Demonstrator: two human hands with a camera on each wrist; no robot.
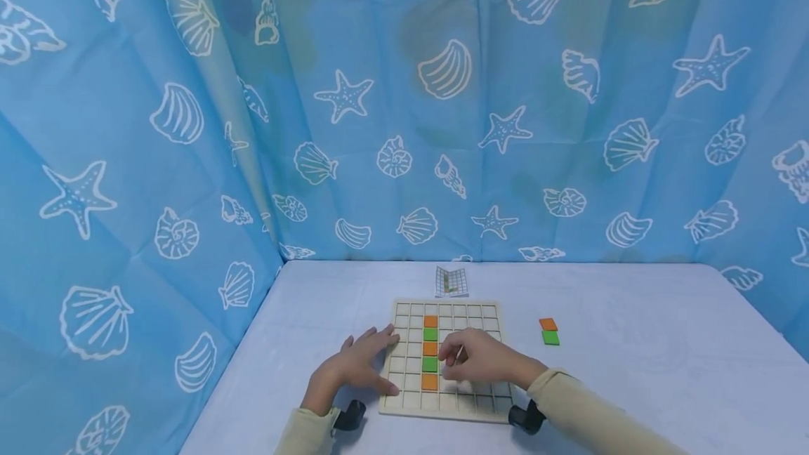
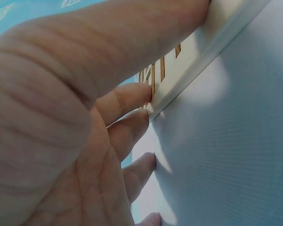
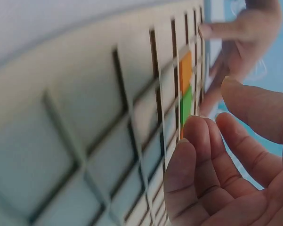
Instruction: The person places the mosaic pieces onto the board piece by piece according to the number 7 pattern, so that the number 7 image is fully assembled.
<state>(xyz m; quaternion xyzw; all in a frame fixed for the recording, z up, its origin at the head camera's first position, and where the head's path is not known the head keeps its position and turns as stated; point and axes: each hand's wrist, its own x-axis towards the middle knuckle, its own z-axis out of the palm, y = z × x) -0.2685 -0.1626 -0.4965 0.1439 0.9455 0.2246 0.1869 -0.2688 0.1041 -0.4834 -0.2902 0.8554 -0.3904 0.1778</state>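
A wooden grid board (image 1: 464,406) lies on the table. Orange and green square tiles alternate in one column of its cells, among them a green tile (image 1: 430,364) and an orange tile (image 1: 429,382). Over the cells just right of that column is my right hand (image 1: 483,358). Its fingers are loosely bent, and in the right wrist view the thumb (image 3: 259,106) stands apart from them with nothing between. My left hand (image 1: 359,364) spreads along the board's left edge, its thumb and index finger touching the frame; the palm (image 2: 92,188) holds nothing.
To the right of the board lie a loose orange tile (image 1: 548,324) and a loose green tile (image 1: 550,338), edge to edge. Behind it stands a small folded card (image 1: 451,282) with a printed grid pattern. A blue shell-patterned curtain (image 1: 392,90) borders the white table (image 1: 329,293).
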